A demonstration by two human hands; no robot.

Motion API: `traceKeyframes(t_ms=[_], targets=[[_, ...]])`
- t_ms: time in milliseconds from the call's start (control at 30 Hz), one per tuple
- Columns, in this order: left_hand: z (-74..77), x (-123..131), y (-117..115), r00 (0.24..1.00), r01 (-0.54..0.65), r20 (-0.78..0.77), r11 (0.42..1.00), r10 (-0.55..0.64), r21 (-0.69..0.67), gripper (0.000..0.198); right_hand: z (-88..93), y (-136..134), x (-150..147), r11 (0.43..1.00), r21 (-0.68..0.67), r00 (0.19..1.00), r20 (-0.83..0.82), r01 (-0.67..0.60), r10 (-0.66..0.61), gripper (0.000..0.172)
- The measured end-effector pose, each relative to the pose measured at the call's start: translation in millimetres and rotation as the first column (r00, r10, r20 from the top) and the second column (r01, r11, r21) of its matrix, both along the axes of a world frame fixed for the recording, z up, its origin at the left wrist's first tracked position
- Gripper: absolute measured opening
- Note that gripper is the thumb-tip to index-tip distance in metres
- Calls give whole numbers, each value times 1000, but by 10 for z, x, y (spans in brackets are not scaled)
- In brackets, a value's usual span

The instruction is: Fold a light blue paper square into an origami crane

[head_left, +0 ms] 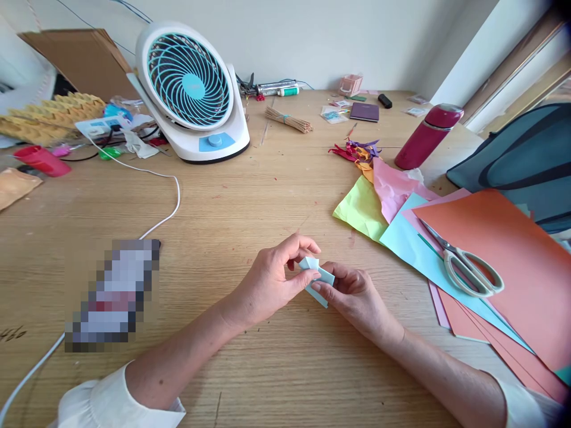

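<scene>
A small folded piece of light blue paper (327,276) is held between both hands above the middle of the table. My left hand (279,270) pinches its upper left part, thumb on the near face and fingers curled behind. My right hand (357,291) grips the right side between thumb and fingers. Part of the paper and some fingertips are hidden. To the right of my hands lie the scissors (461,261), on top of a stack of orange paper (504,249) and light blue sheets (413,238).
A white and blue fan (194,89) stands at the back left. A pixelated phone-like object (113,294) lies at left with a white cable (178,196). At right are a dark pink bottle (426,139), a blue-grey bag (517,163), yellow-green paper (361,208) and thin sticks (289,119).
</scene>
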State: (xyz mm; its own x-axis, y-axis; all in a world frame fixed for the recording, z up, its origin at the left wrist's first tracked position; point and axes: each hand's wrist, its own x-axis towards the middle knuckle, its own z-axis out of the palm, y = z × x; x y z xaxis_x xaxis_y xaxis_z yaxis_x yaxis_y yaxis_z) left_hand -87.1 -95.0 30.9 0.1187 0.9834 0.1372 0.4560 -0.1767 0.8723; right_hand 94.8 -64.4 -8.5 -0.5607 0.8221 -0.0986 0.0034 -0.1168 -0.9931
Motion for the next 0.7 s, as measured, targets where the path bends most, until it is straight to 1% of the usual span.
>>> traceKeyframes(t_ms=[133,233,300,367,400,533,700], targets=[[-12,23,-19,1000,4,13,999,-5,33,26,-18,-19,-5,999,43,999,42,-1,-1,29],[-14,58,-19,998,-44,38,998,42,34,25,-44,-27,3,999,41,998,56,15,-17,29],[-24,79,-11,996,-72,57,997,72,-8,18,-59,-29,10,999,47,998,53,24,-26,28],[-43,93,0,993,-74,87,994,81,-78,10,-63,-29,12,998,49,997,61,33,-36,29],[-55,95,4,991,-70,103,991,81,-112,9,-61,-28,12,998,47,997,68,38,-41,30],[-96,94,0,984,-51,159,979,84,-197,12,-45,-30,5,997,57,995,85,51,-55,34],[-95,108,-30,981,-63,164,975,99,-214,16,-54,-41,8,995,85,995,82,43,-50,33]])
